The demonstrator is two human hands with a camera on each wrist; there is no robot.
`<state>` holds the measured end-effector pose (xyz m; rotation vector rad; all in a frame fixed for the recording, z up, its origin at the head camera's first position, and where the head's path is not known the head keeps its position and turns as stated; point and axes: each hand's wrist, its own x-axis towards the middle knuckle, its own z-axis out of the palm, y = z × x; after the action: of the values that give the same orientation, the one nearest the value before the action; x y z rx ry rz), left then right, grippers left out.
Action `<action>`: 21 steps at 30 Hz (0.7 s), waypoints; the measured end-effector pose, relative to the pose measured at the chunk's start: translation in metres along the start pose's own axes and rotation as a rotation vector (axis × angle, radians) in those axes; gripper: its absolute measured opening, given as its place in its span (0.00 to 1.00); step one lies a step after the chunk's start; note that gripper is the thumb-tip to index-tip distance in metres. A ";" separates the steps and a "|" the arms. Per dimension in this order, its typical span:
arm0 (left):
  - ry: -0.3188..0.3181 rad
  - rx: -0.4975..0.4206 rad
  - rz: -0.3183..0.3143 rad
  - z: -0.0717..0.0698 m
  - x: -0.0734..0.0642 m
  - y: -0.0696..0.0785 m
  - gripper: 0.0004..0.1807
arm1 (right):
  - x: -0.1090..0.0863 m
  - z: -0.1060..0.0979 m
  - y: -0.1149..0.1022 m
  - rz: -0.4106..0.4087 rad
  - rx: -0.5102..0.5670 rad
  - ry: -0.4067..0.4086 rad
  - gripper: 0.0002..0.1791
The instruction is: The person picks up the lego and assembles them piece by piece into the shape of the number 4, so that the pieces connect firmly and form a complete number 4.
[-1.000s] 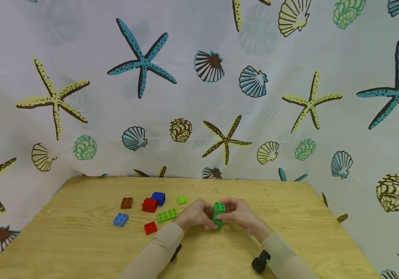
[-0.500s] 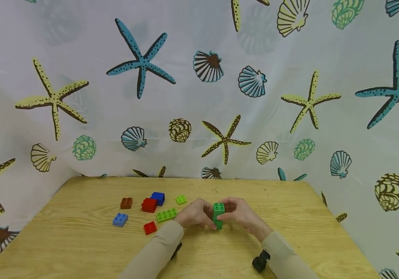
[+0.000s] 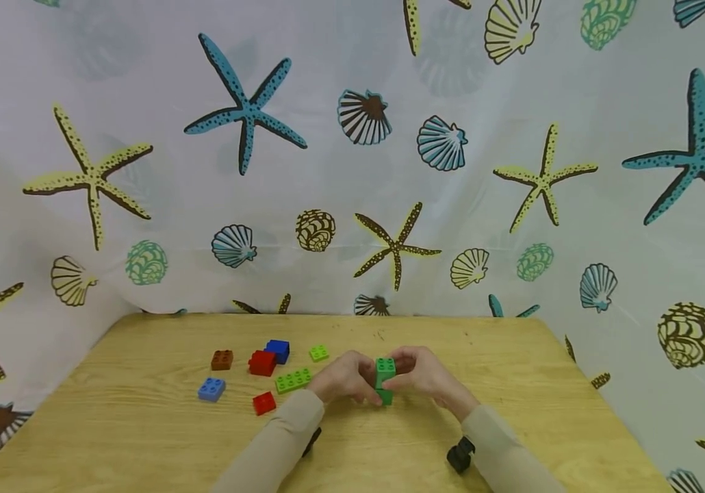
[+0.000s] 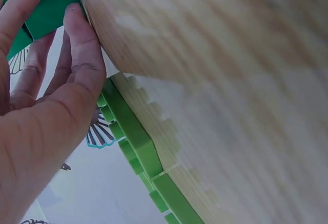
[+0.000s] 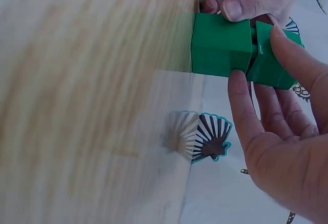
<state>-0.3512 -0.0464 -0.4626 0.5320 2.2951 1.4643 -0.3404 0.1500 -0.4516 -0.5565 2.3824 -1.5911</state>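
Observation:
Two dark green toy building bricks stand one on top of the other between my hands. My left hand [image 3: 346,378] pinches the lower green brick [image 5: 220,44], which sits on the table. The upper green brick [image 3: 385,370] is gripped by my right hand [image 3: 424,378], thumb on one side and fingers on the other. In the right wrist view a narrow, uneven gap shows between the two bricks, with the upper one slightly tilted. The left wrist view shows my left fingers [image 4: 84,44] beside the green bricks, close to the tabletop.
Left of my hands on the wooden table [image 3: 143,424] lie a long lime brick [image 3: 293,380], a small lime brick [image 3: 319,352], red bricks [image 3: 263,363], [image 3: 264,403], a dark blue brick [image 3: 278,350], a light blue brick [image 3: 211,389] and a brown brick [image 3: 222,359]. A patterned curtain [image 3: 303,164] hangs behind.
Both hands keep their hold on the green bricks with hardly any movement. The whole head view has shifted slightly.

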 end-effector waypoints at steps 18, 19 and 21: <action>-0.012 -0.027 -0.018 0.000 0.000 0.003 0.15 | 0.001 -0.002 -0.008 0.004 -0.180 0.007 0.21; -0.012 -0.026 -0.020 0.000 0.000 0.003 0.15 | 0.001 -0.002 -0.008 0.007 -0.189 0.009 0.21; -0.020 -0.025 -0.021 -0.001 0.001 0.003 0.15 | 0.001 -0.002 -0.009 -0.008 -0.217 0.007 0.20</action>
<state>-0.3517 -0.0455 -0.4596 0.5115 2.2575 1.4696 -0.3402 0.1481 -0.4423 -0.6011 2.5793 -1.3470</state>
